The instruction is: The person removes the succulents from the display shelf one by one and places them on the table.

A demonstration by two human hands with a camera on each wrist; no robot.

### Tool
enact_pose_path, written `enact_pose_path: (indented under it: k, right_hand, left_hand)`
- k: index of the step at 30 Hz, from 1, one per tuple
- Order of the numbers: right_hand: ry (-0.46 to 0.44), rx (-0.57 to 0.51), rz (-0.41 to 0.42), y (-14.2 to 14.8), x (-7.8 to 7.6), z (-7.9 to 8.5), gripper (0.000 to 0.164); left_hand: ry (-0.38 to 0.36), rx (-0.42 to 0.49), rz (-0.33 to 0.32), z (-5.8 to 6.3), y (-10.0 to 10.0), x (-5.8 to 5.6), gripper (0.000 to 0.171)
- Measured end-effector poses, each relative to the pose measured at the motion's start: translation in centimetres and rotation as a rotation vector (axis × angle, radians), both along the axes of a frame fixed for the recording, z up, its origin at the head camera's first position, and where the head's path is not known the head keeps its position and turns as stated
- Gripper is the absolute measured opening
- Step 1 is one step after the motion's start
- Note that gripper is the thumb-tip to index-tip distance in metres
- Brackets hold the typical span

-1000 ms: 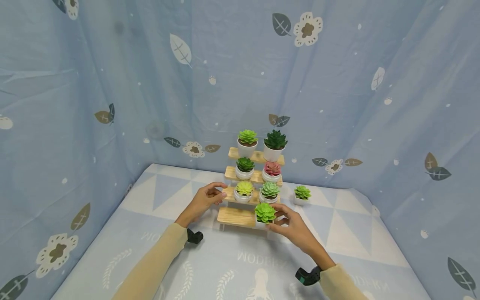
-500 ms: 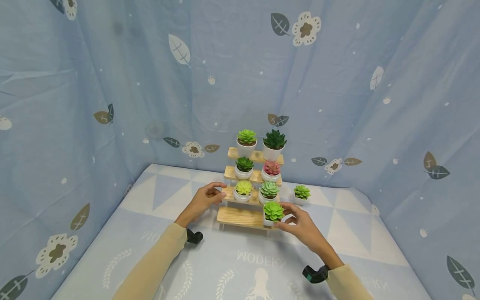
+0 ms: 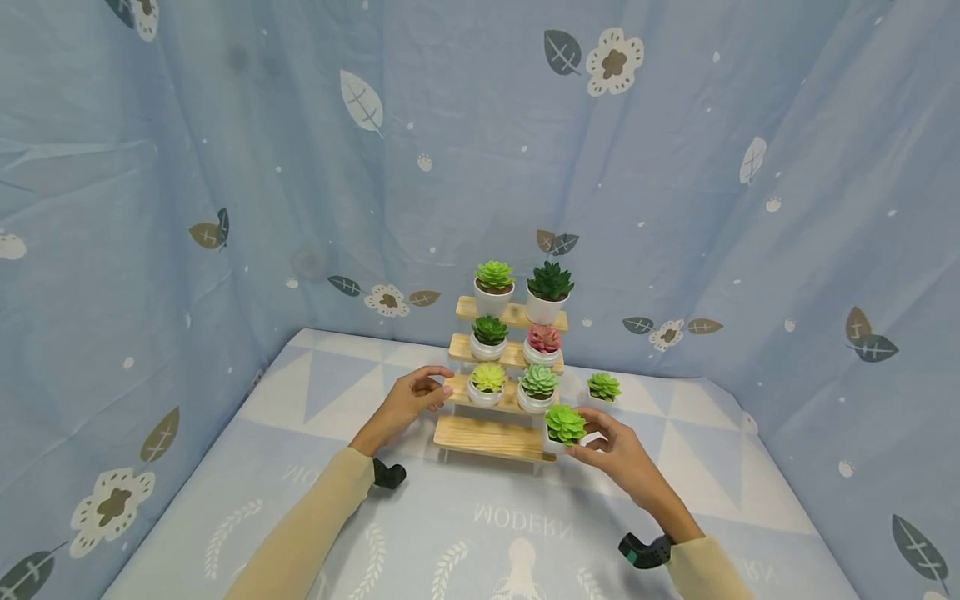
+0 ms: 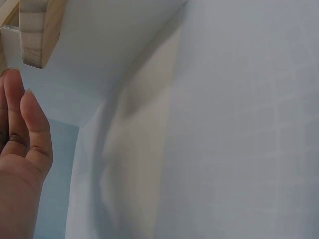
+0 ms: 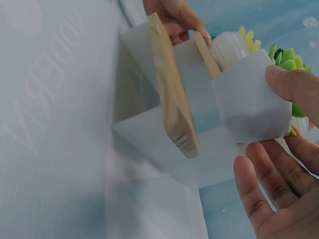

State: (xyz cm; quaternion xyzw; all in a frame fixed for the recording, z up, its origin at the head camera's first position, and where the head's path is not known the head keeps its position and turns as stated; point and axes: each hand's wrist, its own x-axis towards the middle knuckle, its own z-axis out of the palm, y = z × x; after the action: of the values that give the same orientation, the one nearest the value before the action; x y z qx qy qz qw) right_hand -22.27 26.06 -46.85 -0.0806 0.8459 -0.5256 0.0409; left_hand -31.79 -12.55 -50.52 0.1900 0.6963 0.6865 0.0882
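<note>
A bright green succulent (image 3: 564,425) in a white pot (image 5: 254,99) is held by my right hand (image 3: 618,458), between thumb and fingers. It is off the right end of the lowest board of the wooden tiered plant stand (image 3: 487,436), and the right wrist view shows a gap between pot and board. My left hand (image 3: 408,404) pinches the left end of the second board up; its fingers (image 4: 37,117) show beside the wood in the left wrist view. On that board stand a yellow-green succulent (image 3: 487,379) and a pale green one (image 3: 538,383).
A dark green succulent (image 3: 489,332) and a pink one (image 3: 543,340) stand on the third board. The top board bears a light green (image 3: 495,277) and a dark green plant (image 3: 550,283). Another green potted succulent (image 3: 603,386) sits on the table right of the stand; a curtain hangs behind.
My right hand has moved right with the succulent, from above the lowest board to beyond its right end. The left hand has stayed at the stand's left side.
</note>
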Motion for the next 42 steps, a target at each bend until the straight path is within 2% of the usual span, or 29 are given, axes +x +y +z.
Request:
enact_pose_path:
  k: [4, 10, 29, 42]
  right_hand:
    - [0.007, -0.002, -0.020, 0.6, 0.0, 0.0, 0.071]
    - [0.017, 0.004, -0.050, 1.7, 0.0, -0.2, 0.074]
    - [0.030, 0.004, -0.111, 4.9, -0.5, -1.1, 0.078]
    - [0.040, 0.006, -0.139, 6.5, -1.0, -0.8, 0.079]
  left_hand:
    - [0.007, -0.001, 0.012, -1.0, 0.0, -0.6, 0.041]
    - [0.018, -0.003, 0.024, -1.5, 0.0, -0.8, 0.041]
    - [0.017, -0.027, 0.016, -1.4, -0.1, -0.7, 0.041]
    - [0.025, -0.011, 0.020, -1.2, -0.1, -0.7, 0.043]
